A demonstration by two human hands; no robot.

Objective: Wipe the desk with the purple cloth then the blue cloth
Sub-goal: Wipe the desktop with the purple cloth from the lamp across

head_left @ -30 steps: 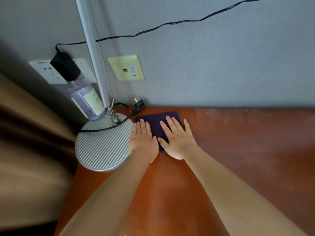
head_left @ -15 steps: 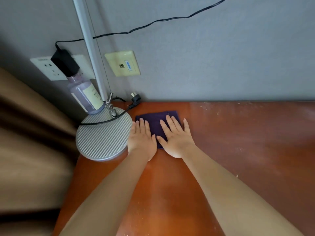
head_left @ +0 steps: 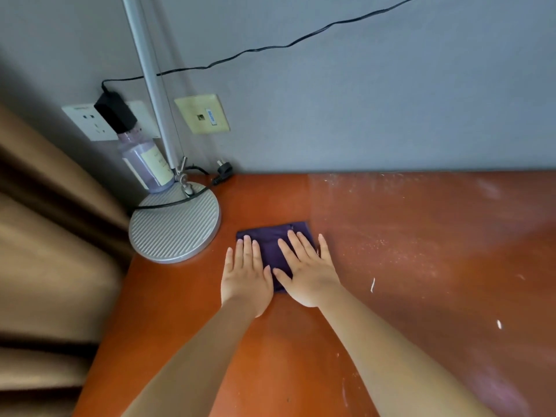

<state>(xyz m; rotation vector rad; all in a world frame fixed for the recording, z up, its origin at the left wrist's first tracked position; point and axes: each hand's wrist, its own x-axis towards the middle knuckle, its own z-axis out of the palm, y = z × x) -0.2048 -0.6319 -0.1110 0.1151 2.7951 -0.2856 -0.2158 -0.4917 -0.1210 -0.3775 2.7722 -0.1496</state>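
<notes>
On the left part of the desk [head_left: 391, 266], near the wall, I had the purple cloth [head_left: 272, 245] lying flat as a folded square, a little to the right of the round lamp base [head_left: 174, 224]. My left hand [head_left: 246, 275] pressed on its left side and my right hand [head_left: 307, 275] on its right side, both with straight fingers laid flat, thumbs almost touching; nothing was pinched or gripped. I think this flat hold was chosen so that the whole palm pushes the cloth down and it takes more dust in one pass.

The wood to the left of the cloth and in front of it looked clean and dark orange, but to the right I saw a pale dusty film and some small white crumbs [head_left: 373, 285]. So I judged the wipe with the first cloth was only in its beginning, and the wide right part of the desk was waiting. The blue cloth was not in view.

The lamp base carried a bottle [head_left: 147, 167] with purple liquid and a black cable [head_left: 168, 203] across it. I had to keep the left hand apart from it, because a push there could tip the bottle.
</notes>
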